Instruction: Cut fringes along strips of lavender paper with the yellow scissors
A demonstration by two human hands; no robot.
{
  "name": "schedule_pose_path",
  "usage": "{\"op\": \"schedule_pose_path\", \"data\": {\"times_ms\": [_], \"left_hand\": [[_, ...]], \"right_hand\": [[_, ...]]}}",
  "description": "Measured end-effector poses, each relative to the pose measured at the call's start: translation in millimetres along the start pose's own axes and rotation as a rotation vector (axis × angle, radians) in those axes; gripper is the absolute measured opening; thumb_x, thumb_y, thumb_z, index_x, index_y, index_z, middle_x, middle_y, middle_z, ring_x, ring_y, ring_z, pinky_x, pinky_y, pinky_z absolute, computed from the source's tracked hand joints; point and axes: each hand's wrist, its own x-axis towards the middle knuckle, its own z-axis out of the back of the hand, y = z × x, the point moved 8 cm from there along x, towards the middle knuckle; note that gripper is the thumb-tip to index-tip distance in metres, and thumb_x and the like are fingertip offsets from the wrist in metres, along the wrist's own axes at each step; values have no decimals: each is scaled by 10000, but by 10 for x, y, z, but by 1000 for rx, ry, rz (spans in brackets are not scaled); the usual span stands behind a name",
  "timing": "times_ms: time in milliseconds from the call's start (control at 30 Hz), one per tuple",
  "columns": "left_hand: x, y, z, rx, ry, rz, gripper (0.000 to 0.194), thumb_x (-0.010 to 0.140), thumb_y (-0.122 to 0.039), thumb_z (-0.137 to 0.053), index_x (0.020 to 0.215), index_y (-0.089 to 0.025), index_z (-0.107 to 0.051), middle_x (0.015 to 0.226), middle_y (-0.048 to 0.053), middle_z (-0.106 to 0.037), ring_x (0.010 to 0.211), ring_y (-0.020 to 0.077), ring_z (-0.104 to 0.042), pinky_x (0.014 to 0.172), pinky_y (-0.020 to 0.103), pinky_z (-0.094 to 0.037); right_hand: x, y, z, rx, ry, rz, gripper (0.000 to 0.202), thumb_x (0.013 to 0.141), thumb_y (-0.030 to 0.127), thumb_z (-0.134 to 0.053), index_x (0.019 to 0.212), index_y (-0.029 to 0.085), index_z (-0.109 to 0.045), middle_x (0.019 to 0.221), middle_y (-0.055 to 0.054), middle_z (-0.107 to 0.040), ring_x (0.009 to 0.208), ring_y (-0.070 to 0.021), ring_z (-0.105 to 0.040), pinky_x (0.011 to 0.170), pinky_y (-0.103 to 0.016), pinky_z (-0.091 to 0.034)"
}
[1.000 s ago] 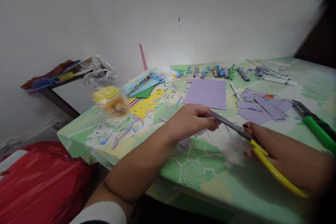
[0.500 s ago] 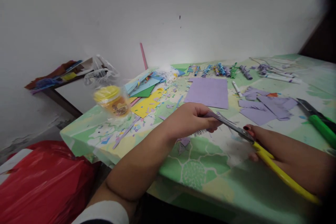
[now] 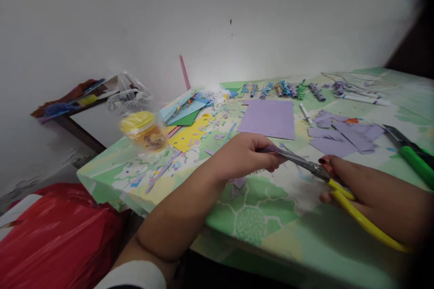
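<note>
left hand [image 3: 242, 156] grip pinched tight on a thin fringed purple paper strip [image 3: 267, 149] just above the tabletop [image 3: 271, 216], right hand [image 3: 366, 189] wrapped closed round yellow-handled scissors [image 3: 339, 192], metal blades touching the strip.

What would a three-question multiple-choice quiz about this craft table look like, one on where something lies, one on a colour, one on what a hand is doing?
1. Where does the large purple sheet lie?
A. flat on the table, beyond the left hand
B. on the floor
C. inside the plastic cup

2. What colour are the handles of the scissors?
A. red
B. yellow
C. white

3. What is the left hand doing?
A. resting open on the table
B. gripping the cup
C. pinching a fringed purple strip at the scissor blades

Answers:
1 A: the sheet lies flat on the green table, farther from the camera than the hand.
2 B: long yellow handles run out of the right hand.
3 C: its fingers close on the fringed purple strip, whose cut edge shows below them.
</note>
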Motion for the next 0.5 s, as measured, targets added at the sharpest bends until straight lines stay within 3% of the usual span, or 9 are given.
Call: {"op": "schedule_pose_path", "data": {"times_ms": [267, 500], "left_hand": [[26, 29, -40, -165, 134, 23, 60, 669, -199, -667, 636, -150, -665, 600, -26, -632, 571, 62, -541, 601, 196, -417], [50, 49, 23, -90, 90, 16, 112, 710, -255, -660, 723, -164, -724, 704, -4, -703, 643, 72, -577, 633, 191, -418]], "right_hand": [[16, 18, 52, -14, -4, 10, 411, 764, 663, -433, 901, 281, -497, 894, -66, -668, 740, -277, -627, 682, -410, -482], [27, -77, 92, -40, -33, -65, 447, 738, 691, -441, 906, 282, -507, 905, -69, -681, 745, -289, -638, 676, -422, -495]]}}
